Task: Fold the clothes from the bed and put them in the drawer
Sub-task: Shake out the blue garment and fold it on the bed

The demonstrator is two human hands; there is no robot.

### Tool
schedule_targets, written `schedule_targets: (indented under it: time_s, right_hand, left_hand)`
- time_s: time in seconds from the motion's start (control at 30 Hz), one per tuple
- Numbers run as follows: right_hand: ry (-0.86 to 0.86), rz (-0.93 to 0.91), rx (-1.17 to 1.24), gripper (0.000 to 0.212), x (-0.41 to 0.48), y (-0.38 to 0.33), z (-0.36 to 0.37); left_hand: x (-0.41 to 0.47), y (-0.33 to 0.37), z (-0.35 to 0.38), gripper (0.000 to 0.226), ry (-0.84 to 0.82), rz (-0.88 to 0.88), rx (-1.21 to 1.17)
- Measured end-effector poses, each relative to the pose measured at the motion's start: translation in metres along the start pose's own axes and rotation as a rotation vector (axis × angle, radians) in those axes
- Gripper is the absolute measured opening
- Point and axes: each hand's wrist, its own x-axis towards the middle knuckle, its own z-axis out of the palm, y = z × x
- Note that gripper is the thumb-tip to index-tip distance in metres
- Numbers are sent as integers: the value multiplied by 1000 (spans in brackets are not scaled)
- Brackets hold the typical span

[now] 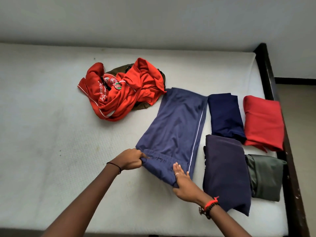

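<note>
Blue track pants (pixel 176 127) with a white side stripe lie folded lengthwise on the white mattress (pixel 51 134), waistband nearest me. My left hand (pixel 130 159) pinches the waistband's left corner. My right hand (pixel 183 183) grips the near right edge of the waistband, fingers flat on top and thumb under the cloth. A crumpled red-orange shirt (pixel 126 93) lies farther back, over an olive garment (pixel 142 105). To the right sit folded pieces: a dark navy one (pixel 225 115), a red one (pixel 263 122), a purple-navy one (pixel 225 171) and a grey-green one (pixel 265 178).
The bed's dark wooden frame (pixel 273 93) runs along the right side, with floor beyond it. A pale wall (pixel 153 19) stands behind the mattress. No drawer is in view.
</note>
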Motion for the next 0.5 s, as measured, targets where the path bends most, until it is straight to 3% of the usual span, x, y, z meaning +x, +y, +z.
schedule_targets:
  time_s: [0.07,0.2,0.33,0.5]
  right_hand:
    - [-107,46,219,80,-14,-8,-13]
    - [-187,69,517,65,-26,-1,-39]
    - [-38,133,625,43,-4,22,-59]
    - [168,180,607,27,38,57,-89]
  left_hand:
    - [-9,-5,-3,19,-108,-59,-139]
    - [-8,-21,-16,30,-159,-73,-445]
    - [22,-34,-28,25,-78,-34,-528]
    - [66,-38,-37,27,177,-26,-497]
